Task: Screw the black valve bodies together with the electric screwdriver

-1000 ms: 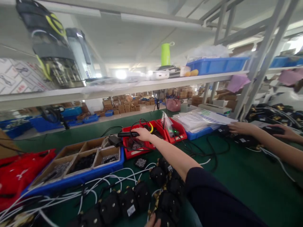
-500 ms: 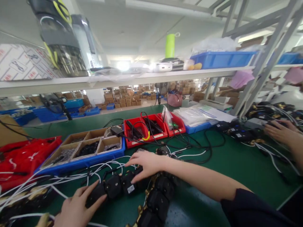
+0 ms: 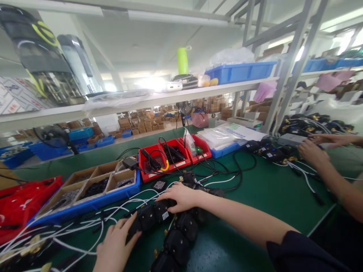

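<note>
Now both hands lie flat on the black adapters (image 3: 159, 215), right hand (image 3: 181, 196) nudged nearer, left hand (image 3: 116, 245) gripping nothing

The left hand (image 3: 115, 247) is cut off at the wrist by the frame's bottom edge. Labels on the black modules (image 3: 154, 217) are too small to read; a co-worker's forearm (image 3: 344, 190) leaves the frame at right.

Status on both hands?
Left hand and right hand resting on black modules. White cables tangled alongside. Co-worker's hands apart, far right.

Bright overhead light, window glare, warped blurry edges
</note>
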### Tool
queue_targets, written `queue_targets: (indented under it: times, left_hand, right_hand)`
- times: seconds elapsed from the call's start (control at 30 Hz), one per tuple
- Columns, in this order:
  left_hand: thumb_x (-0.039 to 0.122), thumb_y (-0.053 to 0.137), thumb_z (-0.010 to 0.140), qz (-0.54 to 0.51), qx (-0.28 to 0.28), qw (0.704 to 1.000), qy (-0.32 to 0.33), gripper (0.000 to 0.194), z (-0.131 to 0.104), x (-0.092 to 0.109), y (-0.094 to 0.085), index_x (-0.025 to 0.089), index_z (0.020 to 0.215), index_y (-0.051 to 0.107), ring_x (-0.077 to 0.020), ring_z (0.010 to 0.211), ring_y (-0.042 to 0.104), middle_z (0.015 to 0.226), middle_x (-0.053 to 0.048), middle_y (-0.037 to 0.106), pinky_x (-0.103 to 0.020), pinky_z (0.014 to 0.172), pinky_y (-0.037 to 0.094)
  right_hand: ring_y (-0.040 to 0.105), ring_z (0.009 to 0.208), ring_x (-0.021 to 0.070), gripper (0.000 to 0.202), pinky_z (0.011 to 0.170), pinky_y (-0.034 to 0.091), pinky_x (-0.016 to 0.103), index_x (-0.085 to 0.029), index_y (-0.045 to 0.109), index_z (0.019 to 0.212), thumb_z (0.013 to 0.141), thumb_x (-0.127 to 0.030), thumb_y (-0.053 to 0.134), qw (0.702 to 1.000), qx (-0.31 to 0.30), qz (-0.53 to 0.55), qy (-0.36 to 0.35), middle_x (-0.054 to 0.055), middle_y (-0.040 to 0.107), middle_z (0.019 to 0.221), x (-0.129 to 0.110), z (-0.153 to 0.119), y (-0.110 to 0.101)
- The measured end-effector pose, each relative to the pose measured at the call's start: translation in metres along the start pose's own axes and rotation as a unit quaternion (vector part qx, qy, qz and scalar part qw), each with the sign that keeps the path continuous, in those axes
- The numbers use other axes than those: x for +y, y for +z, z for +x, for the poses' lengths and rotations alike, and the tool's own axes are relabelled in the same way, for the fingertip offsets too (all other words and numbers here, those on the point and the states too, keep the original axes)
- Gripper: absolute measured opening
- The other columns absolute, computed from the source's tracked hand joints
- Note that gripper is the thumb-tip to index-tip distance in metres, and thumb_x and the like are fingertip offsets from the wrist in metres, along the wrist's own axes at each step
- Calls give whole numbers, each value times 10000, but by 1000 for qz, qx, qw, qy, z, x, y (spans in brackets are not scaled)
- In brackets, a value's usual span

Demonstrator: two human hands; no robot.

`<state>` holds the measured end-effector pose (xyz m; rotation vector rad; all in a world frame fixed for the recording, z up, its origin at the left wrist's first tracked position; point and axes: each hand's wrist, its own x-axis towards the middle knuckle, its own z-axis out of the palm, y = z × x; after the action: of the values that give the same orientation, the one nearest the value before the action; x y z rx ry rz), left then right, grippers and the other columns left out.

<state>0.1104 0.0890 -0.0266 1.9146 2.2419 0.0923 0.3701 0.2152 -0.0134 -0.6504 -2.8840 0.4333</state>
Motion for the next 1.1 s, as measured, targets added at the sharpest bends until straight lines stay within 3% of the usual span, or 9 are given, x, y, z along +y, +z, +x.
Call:
queue_targets:
  times: [0.13,0.3,0.4,0.5,0.63,0.7,0.8,0.97,1.1]
  left_hand:
    - [474,617,723,-141,20,986,90,821,-1,-26,16,166,1472,486,-313,1277,556,1421,-132,572,-456,1135,420]
    - [574,666,727,-116,203,970,60,802,-40,-49,44,179,1413,537,-361,1301,538,1402,-153,575,-540,1122,440]
    - [515,627,757,-86,246,965,41,768,-57,-50,58,168,1431,502,-375,1246,579,1346,-165,609,-560,1061,488]
    - [459,627,730,-147,201,968,23,825,-55,-54,49,151,1471,436,-358,1200,620,1264,-157,668,-533,1048,495]
    - [554,705,649,-251,103,962,-31,963,-36,-68,10,175,1482,404,-336,1008,713,1078,-96,759,-484,954,548]
    - [615,685,648,-261,93,960,-43,845,-28,-74,-9,183,1362,553,-332,938,729,1012,-88,776,-457,893,571]
    - [651,644,665,-256,86,962,-39,570,-20,-75,-26,216,1017,754,-344,983,713,1005,-89,784,-445,916,553]
    - [656,576,723,-279,44,959,-7,470,-14,-57,-29,253,836,789,-316,978,707,955,-44,791,-410,939,534]
    - [734,444,794,-313,64,947,-21,590,-17,-39,-9,231,787,751,-313,958,700,910,-51,771,-434,950,534]
  right_hand:
    - [625,1126,309,636,1046,406,523,-321,525,1419,830,-431,737,1000,1,1,11,89,641,1242,2,-6,0]
    - [550,1229,393,772,1036,407,615,-269,494,1450,781,-535,774,1000,16,-14,2,147,563,1352,-19,12,4]
    - [545,1236,398,889,1041,417,611,-257,406,1518,771,-558,783,998,17,-43,-29,156,558,1377,-36,32,6]
    - [557,1233,394,963,1015,455,577,-256,328,1559,772,-569,785,997,-14,-47,-67,163,548,1400,-47,56,9]
    - [608,1189,344,1000,927,525,433,-286,274,1580,771,-522,811,990,-81,-26,-114,138,577,1366,-49,84,16]
    - [625,1145,329,949,925,515,406,-290,350,1551,761,-508,828,986,-94,-30,-134,123,612,1290,-47,92,20]
    - [611,1111,328,857,954,484,410,-269,469,1482,750,-523,837,983,-97,-40,-153,129,608,1228,-46,97,22]
    - [593,1032,295,817,896,476,367,-266,544,1404,713,-576,848,978,-105,-36,-177,97,599,1151,-40,90,19]
    - [590,992,254,687,870,468,326,-272,622,1314,741,-595,820,974,-123,-19,-187,67,602,1098,-32,82,17]
